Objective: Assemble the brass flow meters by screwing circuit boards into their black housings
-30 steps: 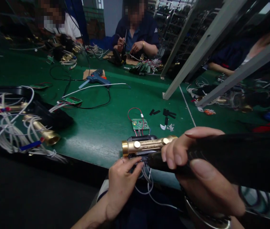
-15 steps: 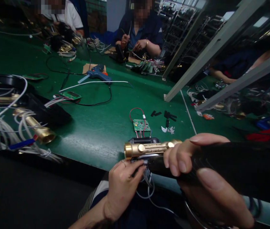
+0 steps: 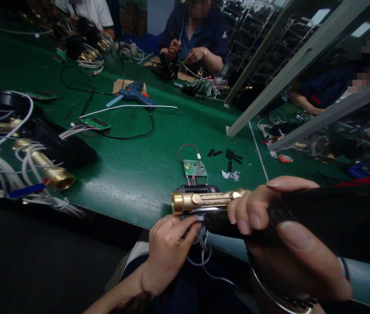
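My left hand (image 3: 170, 248) is closed in a pinch, with thumb and forefinger at a small grey piece (image 3: 200, 217) just under a brass valve body (image 3: 209, 200). Its threaded end points left. My right hand (image 3: 269, 222) is wrapped round a long black object (image 3: 341, 222) that runs off to the right; its kind is too dark to make out. The fingers of that hand touch or cover the brass body's right end. Behind the brass lies a black housing (image 3: 201, 189), with wires leading to a green circuit board (image 3: 195, 168). A grey cable (image 3: 204, 259) hangs below.
Small black strips (image 3: 233, 155) and a pile of screws (image 3: 235, 175) lie beyond the board. A blue glue gun (image 3: 137, 93) rests on cardboard. Cabled brass assemblies (image 3: 41, 163) stand at left. Grey metal posts (image 3: 269, 83) rise at right. Co-workers (image 3: 194, 48) sit opposite.
The view has shifted slightly, and my right hand with the black object sits a little further right. My left hand keeps its pinch at the small grey piece.
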Available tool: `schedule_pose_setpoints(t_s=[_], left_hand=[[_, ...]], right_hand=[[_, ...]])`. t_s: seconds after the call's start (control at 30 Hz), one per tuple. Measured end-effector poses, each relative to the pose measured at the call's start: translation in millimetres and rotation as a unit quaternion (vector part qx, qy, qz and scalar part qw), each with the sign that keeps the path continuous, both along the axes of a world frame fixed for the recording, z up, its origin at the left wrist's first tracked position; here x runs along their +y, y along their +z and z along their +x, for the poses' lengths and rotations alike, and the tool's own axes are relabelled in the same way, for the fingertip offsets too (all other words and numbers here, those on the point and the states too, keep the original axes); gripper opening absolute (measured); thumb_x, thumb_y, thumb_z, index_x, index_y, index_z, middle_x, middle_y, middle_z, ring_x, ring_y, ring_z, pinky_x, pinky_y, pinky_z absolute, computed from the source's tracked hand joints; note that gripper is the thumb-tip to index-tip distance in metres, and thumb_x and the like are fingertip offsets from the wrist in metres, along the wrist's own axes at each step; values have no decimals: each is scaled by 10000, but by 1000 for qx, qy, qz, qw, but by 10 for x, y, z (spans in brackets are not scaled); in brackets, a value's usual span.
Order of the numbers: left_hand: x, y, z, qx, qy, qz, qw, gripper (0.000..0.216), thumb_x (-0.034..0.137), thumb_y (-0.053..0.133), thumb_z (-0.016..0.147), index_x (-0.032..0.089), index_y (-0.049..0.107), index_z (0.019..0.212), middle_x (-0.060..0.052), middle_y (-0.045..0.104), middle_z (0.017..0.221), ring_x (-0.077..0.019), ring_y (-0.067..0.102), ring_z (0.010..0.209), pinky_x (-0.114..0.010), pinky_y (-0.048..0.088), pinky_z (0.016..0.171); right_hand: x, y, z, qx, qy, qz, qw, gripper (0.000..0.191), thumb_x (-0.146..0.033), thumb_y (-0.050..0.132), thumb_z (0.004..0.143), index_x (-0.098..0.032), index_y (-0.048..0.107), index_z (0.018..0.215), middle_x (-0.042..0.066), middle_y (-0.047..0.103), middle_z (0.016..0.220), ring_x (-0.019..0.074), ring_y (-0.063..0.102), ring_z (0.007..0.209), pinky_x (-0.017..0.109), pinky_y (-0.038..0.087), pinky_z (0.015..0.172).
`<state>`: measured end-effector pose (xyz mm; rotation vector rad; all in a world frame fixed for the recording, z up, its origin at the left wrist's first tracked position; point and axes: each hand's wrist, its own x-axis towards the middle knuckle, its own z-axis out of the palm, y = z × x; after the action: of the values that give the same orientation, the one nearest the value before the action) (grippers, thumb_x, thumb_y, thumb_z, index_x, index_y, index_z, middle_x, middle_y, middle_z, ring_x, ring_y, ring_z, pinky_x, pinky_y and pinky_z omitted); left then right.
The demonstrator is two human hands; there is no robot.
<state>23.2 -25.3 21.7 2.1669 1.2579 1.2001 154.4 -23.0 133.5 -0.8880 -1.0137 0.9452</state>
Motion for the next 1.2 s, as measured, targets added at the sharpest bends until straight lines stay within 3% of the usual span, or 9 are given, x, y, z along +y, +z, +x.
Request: schedule_pose_setpoints(t_s=[0.5,0.7,0.9,1.07,1.2], left_hand=[[-11,30,-1,4,6,1,1000,288,332,465,947,192,694,843,13,633,616,-115,577,548,-231,447,556],[-30,-34,3,-25,-1,-3,1000,225,295,489,939,180,667,864,11,616,610,-104,556,541,-219,431,552],[-39,-62,13,-2,50,14,999,315,380,447,950,159,557,754,10,586,575,-105,528,491,-242,359,469],[-43,-77,6,11,51,24,998,332,397,459,943,174,537,711,28,536,535,-98,481,450,-231,351,468],[-33,-119,-23,23,34,42,998,272,376,482,937,162,604,822,29,527,550,-107,509,493,-226,379,514]], right_hand=[[-43,-2,29,-13,19,13,1000,248,-265,610,859,-201,546,1089,-27,532,703,119,520,611,316,437,607],[73,-5,-5,-22,46,18,999,156,-254,643,827,-204,533,924,-49,503,635,106,494,529,279,422,519],[162,-55,2,-68,81,-1,994,167,-311,636,834,-231,520,924,-55,476,628,116,463,517,280,391,496],[236,-143,0,-19,151,22,988,340,-337,634,830,-249,536,1144,-59,470,600,102,427,475,252,341,454],[158,-111,193,84,101,29,991,314,-305,656,757,-252,609,1063,-51,487,570,101,443,451,256,387,467]])
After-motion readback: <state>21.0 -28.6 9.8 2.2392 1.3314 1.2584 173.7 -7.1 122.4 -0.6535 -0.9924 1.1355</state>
